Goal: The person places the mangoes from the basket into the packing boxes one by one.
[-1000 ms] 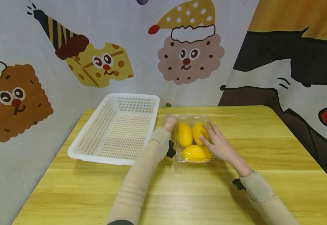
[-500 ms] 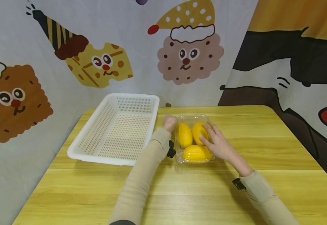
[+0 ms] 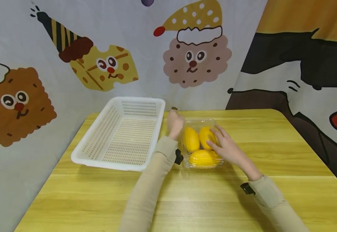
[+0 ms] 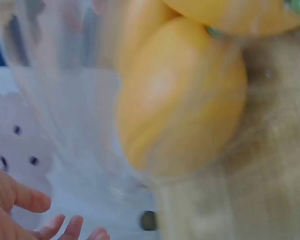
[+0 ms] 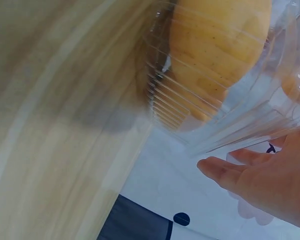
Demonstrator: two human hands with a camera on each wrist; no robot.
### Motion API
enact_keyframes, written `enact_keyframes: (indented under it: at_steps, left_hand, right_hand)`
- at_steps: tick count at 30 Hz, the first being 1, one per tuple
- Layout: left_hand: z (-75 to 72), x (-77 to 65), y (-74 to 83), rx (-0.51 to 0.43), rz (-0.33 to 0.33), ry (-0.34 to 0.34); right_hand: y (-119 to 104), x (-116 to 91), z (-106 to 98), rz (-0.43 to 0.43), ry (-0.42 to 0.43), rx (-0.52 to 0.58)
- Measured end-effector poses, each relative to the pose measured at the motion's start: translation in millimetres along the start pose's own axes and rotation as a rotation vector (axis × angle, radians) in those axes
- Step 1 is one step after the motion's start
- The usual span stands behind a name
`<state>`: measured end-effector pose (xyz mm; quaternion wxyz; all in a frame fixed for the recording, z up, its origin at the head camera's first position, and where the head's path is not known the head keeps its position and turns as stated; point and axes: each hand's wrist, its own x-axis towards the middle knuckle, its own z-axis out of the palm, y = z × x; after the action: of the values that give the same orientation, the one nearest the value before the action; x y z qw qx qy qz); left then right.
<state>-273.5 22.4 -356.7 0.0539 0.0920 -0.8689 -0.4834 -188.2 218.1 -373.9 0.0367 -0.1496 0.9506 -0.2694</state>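
A clear plastic container (image 3: 198,121) stands on the table, holding three yellow oval fruits. One fruit (image 3: 203,158) lies crosswise at the near end, while two others, a left fruit (image 3: 191,139) and a right fruit (image 3: 206,137), lie lengthwise behind it. My left hand (image 3: 175,124) is beside the container's left edge. Its fingers are spread and apart from the plastic in the left wrist view, with nothing between them. My right hand (image 3: 224,146) rests at the container's right side, fingers extended over its edge. Whether the container's lid is closed, I cannot tell.
A white perforated plastic basket (image 3: 130,140) stands left of the container, with nothing inside. Both are on a wooden table (image 3: 185,199). Behind hangs a cloth (image 3: 148,74) printed with cartoon figures. My left forearm passes close to the basket's right near corner.
My left hand has shifted slightly up and away from the container's left edge. The right hand and the fruits keep their places; the head view has shifted a little.
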Motion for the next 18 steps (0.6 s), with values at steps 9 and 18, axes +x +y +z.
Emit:
enact_keyframes:
  at_steps: [9, 18]
  left_hand:
    - [-18.0, -25.8, 22.7, 0.17, 0.15, -0.185]
    - [-27.7, -46.9, 17.2, 0.357, 0.299, -0.216]
  right_hand:
    - [-7, 5, -5, -0.004, -0.016, -0.009]
    - [-11, 11, -10, -0.034, 0.015, -0.034]
